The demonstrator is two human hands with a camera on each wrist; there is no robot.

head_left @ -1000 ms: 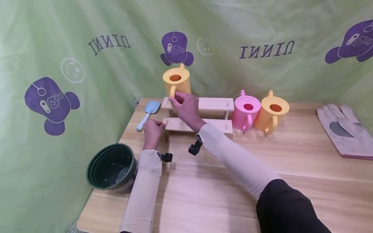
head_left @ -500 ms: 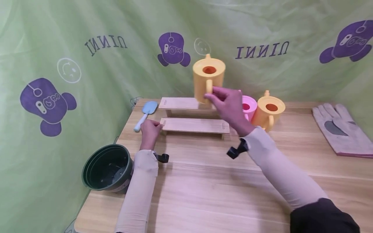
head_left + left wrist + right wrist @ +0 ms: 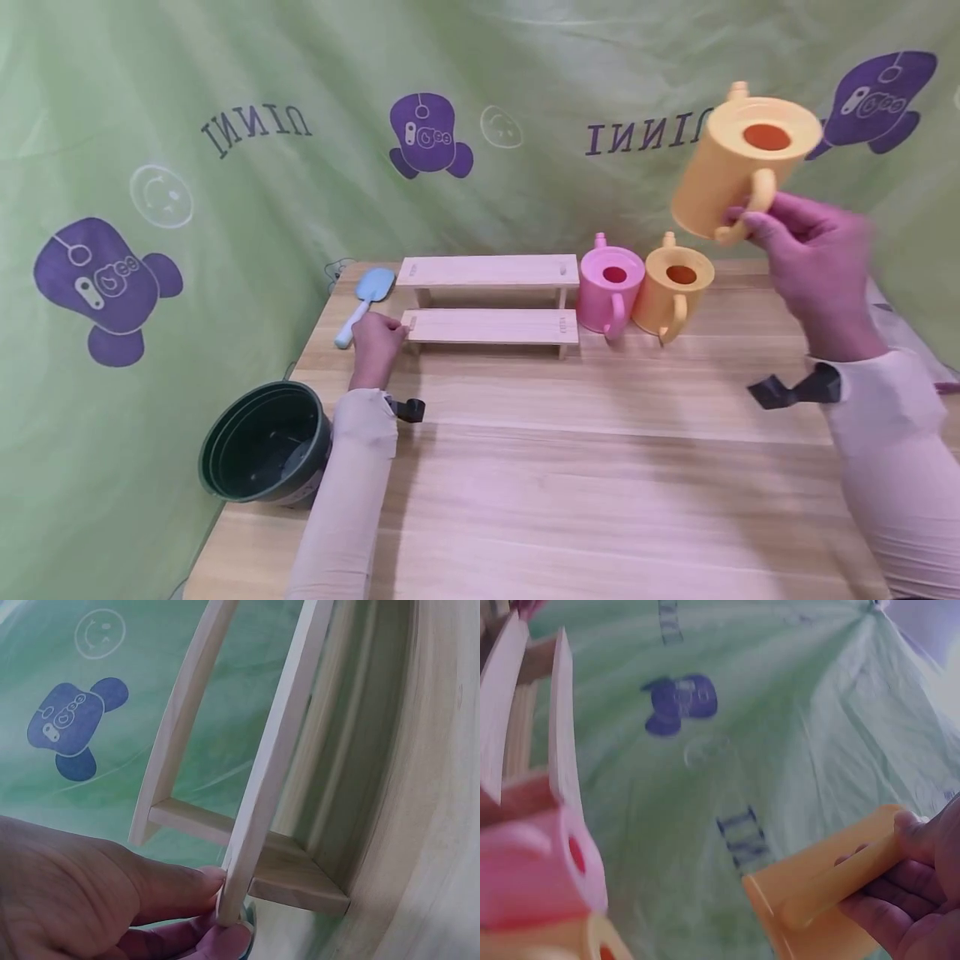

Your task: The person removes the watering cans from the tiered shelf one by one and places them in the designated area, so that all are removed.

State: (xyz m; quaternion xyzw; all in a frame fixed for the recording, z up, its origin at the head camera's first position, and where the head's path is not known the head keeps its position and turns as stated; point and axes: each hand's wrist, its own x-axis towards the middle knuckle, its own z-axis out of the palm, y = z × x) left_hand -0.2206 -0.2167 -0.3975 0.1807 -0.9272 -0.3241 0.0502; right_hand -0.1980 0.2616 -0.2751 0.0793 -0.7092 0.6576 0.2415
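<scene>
Raised at the right of the head view is a yellow watering can [image 3: 723, 183], tilted a little. My right hand [image 3: 825, 267] grips it by its handle; in the right wrist view the fingers [image 3: 900, 892] curl round that handle. My left hand [image 3: 377, 346] pinches the left end of the lower board of a two-step wooden stand [image 3: 491, 327], thumb above and fingers below in the left wrist view. On the table right of the stand are a pink watering can [image 3: 597, 304] and a second yellow watering can [image 3: 652, 304], side by side.
A blue hand trowel [image 3: 374, 285] lies left of the stand. Near the table's left edge stands a dark green pot [image 3: 318, 450]. Grey work gloves [image 3: 907, 333] lie at the right, partly behind my right arm. A green printed curtain [image 3: 300, 192] hangs behind the table.
My right hand has carried the yellow watering can from over the stand's upper step far to the right, past the other two cans. My left hand stays on the stand's end.
</scene>
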